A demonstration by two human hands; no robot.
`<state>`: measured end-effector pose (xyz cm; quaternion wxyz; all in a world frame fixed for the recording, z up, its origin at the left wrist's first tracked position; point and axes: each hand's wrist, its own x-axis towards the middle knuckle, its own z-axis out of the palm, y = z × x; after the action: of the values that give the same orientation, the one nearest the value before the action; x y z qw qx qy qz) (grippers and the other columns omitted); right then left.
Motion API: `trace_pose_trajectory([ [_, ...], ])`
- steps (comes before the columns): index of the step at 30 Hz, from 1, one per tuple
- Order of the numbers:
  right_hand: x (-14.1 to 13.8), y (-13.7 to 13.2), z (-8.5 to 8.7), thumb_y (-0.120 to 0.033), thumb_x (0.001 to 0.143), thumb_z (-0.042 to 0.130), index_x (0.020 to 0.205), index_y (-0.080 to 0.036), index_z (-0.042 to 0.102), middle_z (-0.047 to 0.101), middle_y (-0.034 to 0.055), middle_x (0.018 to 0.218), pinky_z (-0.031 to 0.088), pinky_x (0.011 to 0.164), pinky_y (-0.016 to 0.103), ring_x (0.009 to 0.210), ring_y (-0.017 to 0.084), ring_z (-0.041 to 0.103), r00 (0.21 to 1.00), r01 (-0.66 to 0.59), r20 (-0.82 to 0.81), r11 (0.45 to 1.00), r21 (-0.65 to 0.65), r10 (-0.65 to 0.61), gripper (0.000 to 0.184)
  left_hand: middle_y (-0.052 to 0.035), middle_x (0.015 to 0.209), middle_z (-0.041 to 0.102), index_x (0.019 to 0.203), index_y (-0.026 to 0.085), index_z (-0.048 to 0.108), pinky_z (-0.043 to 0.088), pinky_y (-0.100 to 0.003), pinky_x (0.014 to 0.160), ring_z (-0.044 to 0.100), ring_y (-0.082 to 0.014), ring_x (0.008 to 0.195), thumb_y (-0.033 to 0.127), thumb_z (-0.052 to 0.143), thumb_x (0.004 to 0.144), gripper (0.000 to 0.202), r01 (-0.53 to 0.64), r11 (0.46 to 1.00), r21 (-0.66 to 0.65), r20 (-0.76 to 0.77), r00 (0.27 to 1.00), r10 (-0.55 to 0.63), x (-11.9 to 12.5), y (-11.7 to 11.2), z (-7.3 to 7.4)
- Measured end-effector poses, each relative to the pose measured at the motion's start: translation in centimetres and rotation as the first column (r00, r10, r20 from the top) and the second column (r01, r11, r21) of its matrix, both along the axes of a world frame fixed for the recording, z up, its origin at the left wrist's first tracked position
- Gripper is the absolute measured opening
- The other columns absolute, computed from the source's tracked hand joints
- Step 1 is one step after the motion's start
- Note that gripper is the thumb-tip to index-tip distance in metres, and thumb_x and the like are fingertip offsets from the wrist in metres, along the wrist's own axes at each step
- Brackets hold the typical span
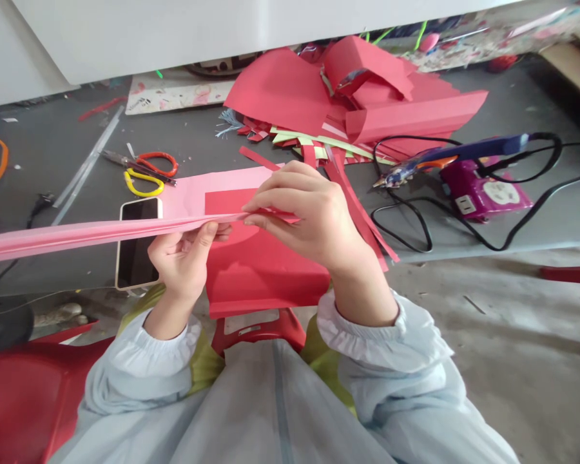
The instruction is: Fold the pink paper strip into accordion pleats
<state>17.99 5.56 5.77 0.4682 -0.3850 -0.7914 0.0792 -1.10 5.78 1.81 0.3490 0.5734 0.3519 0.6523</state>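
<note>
A long, narrow folded strip of pink paper (101, 232) runs from the left edge of the view to my hands. My left hand (186, 254) grips it from below, thumb on top and fingers behind. The fingertips of my right hand (304, 209) pinch the strip's right end. Beneath my hands lies a red paper sheet (265, 270), its near part hanging over the table's front edge. A pink sheet (188, 190) lies partly under the red one. Just behind my left hand, a phone (138, 241) rests with a dark screen, partly covered by the strip.
Scissors (142, 174) with red and yellow handles lie at the left. A heap of red paper (290, 90) fills the back, with red strips (355, 193) trailing forward. To the right are a blue glue gun (464, 151), its black cable and a purple socket block (483, 190).
</note>
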Motion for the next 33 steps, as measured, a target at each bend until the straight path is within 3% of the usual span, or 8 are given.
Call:
trace_pose_trajectory([
  [6,-0.1,0.0,0.1,-0.028,0.094,0.059,0.080,-0.021,0.069,0.070,0.0034,0.082,0.048,0.077,0.037,0.079,0.018,0.057,1.000,-0.006,0.008,1.000,-0.019,0.007,0.019,0.0009,0.074,0.077,0.087,0.024,0.078,0.061,-0.022,0.063,0.071,-0.0107,0.062,0.026,0.076,0.083,0.005,0.010,1.000,-0.011,0.014,1.000,-0.009,0.0,0.0,0.0],
  [13,-1.1,0.0,-0.3,-0.015,0.093,0.058,0.076,-0.019,0.068,0.071,0.0035,0.078,0.048,0.075,0.035,0.077,0.017,0.055,1.000,-0.002,-0.022,0.998,0.066,0.003,0.019,-0.0014,0.077,0.078,0.087,0.022,0.078,0.064,-0.027,0.065,0.074,-0.0151,0.065,0.032,0.077,0.081,0.012,0.027,0.995,-0.097,-0.022,0.999,-0.029,0.2,-0.2,0.2],
  [20,-0.5,0.0,-0.1,-0.027,0.092,0.063,0.083,-0.020,0.071,0.071,0.0045,0.085,0.049,0.078,0.037,0.081,0.019,0.058,1.000,-0.028,-0.004,1.000,0.002,0.028,0.014,-0.0013,0.076,0.078,0.085,0.023,0.079,0.065,-0.027,0.064,0.074,-0.0157,0.065,0.032,0.077,0.081,0.011,-0.002,0.995,-0.101,-0.066,0.998,-0.005,0.1,-0.3,0.7],
  [24,-0.1,0.0,0.1,-0.025,0.091,0.064,0.083,-0.020,0.071,0.072,0.0040,0.084,0.050,0.078,0.037,0.082,0.019,0.059,1.000,-0.021,-0.021,1.000,-0.002,0.021,0.012,-0.0016,0.074,0.077,0.084,0.022,0.079,0.065,-0.029,0.064,0.073,-0.0161,0.063,0.038,0.079,0.079,0.017,-0.044,0.995,-0.094,-0.076,0.996,0.037,0.0,-0.2,0.6],
  [33,-0.1,0.0,0.1,-0.027,0.093,0.062,0.080,-0.020,0.070,0.071,0.0033,0.082,0.049,0.078,0.037,0.080,0.018,0.058,0.999,-0.031,-0.034,1.000,-0.006,0.030,0.016,-0.0017,0.073,0.077,0.086,0.022,0.079,0.065,-0.029,0.061,0.074,-0.0176,0.064,0.032,0.079,0.080,0.011,-0.017,0.998,-0.054,-0.035,0.999,0.015,-0.1,-0.1,0.3],
])
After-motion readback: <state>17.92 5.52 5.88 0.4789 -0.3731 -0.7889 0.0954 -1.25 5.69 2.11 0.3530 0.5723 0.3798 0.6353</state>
